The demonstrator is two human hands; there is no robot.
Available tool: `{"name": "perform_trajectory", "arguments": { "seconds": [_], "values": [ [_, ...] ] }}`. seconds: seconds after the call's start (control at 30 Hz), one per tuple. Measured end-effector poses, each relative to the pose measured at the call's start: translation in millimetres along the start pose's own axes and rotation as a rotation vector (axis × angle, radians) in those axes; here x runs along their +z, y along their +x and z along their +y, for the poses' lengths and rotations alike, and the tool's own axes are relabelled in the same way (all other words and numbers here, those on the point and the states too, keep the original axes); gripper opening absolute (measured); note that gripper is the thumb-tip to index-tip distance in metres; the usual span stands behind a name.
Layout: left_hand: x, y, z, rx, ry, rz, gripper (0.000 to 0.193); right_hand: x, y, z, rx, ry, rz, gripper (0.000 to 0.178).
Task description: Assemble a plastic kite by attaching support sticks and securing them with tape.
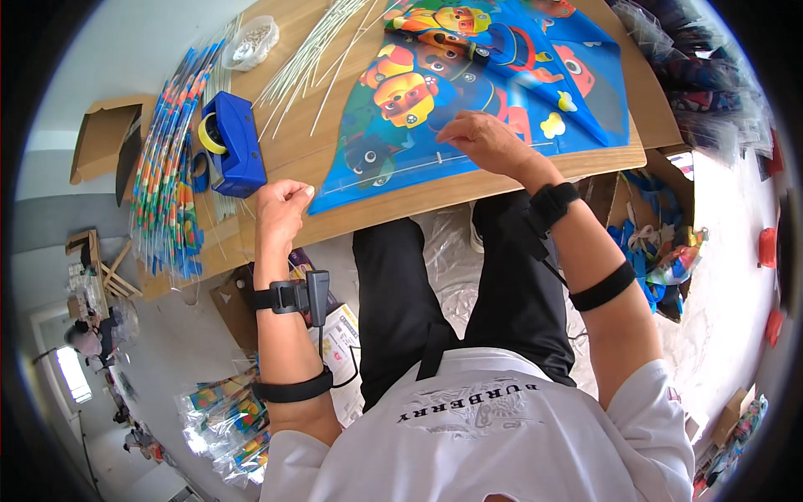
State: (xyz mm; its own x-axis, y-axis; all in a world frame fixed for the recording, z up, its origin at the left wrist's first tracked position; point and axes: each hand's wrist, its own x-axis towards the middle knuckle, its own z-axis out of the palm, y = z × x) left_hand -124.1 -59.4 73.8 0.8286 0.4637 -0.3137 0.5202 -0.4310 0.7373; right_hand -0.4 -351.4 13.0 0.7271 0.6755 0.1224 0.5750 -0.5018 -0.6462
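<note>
A blue kite sail printed with cartoon dogs lies over the near part of the wooden table, its pointed left corner close to the edge. A thin pale rod runs along the sail's near side, with a small white piece at its middle. My left hand is beside that left corner, thumb and fingers pinched together; whatever is between them is too small to make out. Over the sail, above the rod, hovers my right hand with its fingers curled in and pressed together. Its fingertips hide anything they hold.
A blue tape dispenser stands left of the sail, beside a bundle of printed rolled pieces. Behind are loose white rods and a plastic tub of small parts. Wrapped packages lie right; a box of blue straps sits below.
</note>
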Motion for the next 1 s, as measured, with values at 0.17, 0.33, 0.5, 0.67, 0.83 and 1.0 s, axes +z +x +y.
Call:
{"name": "perform_trajectory", "arguments": {
  "seconds": [0.17, 0.33, 0.5, 0.67, 0.83, 1.0],
  "values": [
    [-1, 2, -6, 0.013, 0.011, -0.001, 0.011, 9, 3, 0, 0.006, 0.012, -0.015, 0.018],
    [0, 2, -4, 0.009, 0.024, 0.001, 0.011, 9, 1, 1, 0.028, 0.013, -0.033, 0.019],
    [1, 3, -6, 0.010, 0.012, -0.007, 0.011, 9, 1, 3, 0.010, 0.028, -0.047, 0.018],
    [4, 8, -17, 0.037, 0.008, -0.001, 0.010, 7, 0, 2, 0.019, 0.041, -0.063, 0.018],
    [8, 13, -27, 0.033, -0.021, -0.015, 0.010, 5, -5, -1, 0.000, 0.057, -0.041, 0.018],
    [10, 16, -28, 0.022, -0.021, -0.023, 0.010, 8, -9, -3, 0.003, 0.064, 0.017, 0.018]
  ]
}}
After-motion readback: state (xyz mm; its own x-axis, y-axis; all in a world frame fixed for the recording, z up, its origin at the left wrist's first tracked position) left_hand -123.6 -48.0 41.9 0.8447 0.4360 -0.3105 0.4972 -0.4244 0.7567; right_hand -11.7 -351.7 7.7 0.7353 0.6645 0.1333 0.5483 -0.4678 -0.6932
